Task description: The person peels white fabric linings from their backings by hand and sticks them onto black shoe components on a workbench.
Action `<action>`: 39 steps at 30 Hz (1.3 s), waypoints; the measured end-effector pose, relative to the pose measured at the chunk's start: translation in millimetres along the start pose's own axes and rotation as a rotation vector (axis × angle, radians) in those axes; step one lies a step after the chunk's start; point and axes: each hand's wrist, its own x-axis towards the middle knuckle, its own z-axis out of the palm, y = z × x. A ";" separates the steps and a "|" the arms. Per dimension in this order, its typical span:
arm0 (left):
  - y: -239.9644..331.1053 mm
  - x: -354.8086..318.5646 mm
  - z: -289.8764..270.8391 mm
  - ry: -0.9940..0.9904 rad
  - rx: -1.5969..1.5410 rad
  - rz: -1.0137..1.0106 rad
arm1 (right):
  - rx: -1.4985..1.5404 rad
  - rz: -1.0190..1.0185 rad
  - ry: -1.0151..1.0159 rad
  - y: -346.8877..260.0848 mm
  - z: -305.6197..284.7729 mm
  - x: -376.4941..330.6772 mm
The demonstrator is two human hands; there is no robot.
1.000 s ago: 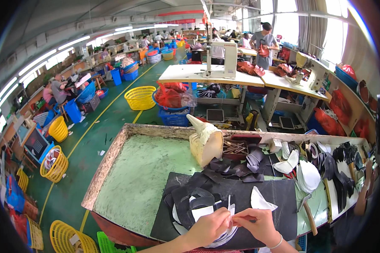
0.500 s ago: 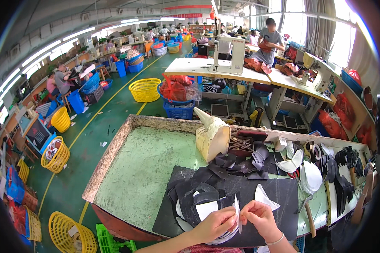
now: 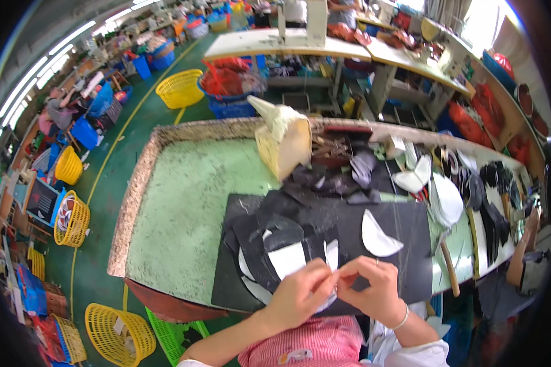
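Observation:
Close together at the near edge of the bench, my left hand (image 3: pixel 301 293) and my right hand (image 3: pixel 371 289) pinch a thin white piece (image 3: pixel 332 253) that stands up between their fingertips. Its lower part is hidden by the fingers. Beneath and left of it lie black cut pieces (image 3: pixel 278 227) and more white pieces (image 3: pixel 286 259), spread on a dark board (image 3: pixel 404 264). Another white half-round piece (image 3: pixel 376 236) rests on the board, beyond my right hand.
A lumpy cream-coloured container with a cone top (image 3: pixel 283 139) stands at the back, beside a box of tools (image 3: pixel 332 148). A hammer (image 3: pixel 450 266) lies right of the board. The bench has a raised rim (image 3: pixel 134 202); yellow baskets (image 3: pixel 120 333) stand on the floor.
The view has tilted down, so the bench sits higher in the picture. My hands have drawn closer together, and the white piece now shows less between them.

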 end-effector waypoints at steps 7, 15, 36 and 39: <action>-16.0 -0.2 -5.4 -0.194 -0.540 -0.250 | 0.758 0.472 -0.105 20.6 5.2 -11.6; -5.3 -4.0 1.4 -0.094 -0.032 0.044 | 0.610 0.316 -0.245 16.6 5.8 -16.3; -13.9 -15.4 -50.5 0.256 0.685 0.367 | 0.296 0.301 -0.603 -15.8 -21.5 3.1; -9.7 -1.6 -51.4 0.338 0.656 0.414 | 0.354 0.037 -0.765 18.7 -13.1 -10.8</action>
